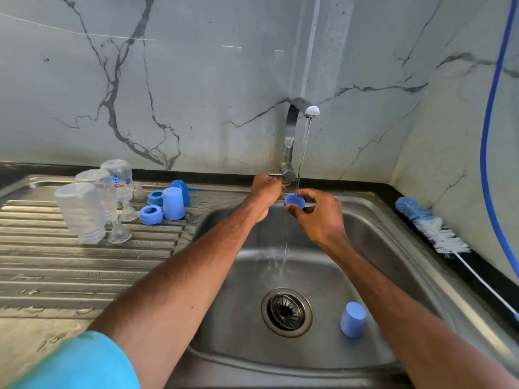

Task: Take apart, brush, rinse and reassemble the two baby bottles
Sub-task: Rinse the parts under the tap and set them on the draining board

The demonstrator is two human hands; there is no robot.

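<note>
The rinse goes best if the blue cap (295,201) is turned slowly under the stream, so water sweeps its whole inside, with the flow kept gentle. The right hand (318,220) pinches the cap by its rim, thumb and fingertips around it, right under the tap (289,136) and above the sink (370,248). The left hand (266,190) reaches the tap's lever (274,174); whether it grips it I cannot tell.

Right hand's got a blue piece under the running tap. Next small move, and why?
Probably carry the blue piece in the right hand over to the drainboard, beside the blue rings there. Water runs into it, so its rinse looks under way, and a blue cap lies in the basin, likely next. The left hand at the tap lever should leave the water on.
</note>
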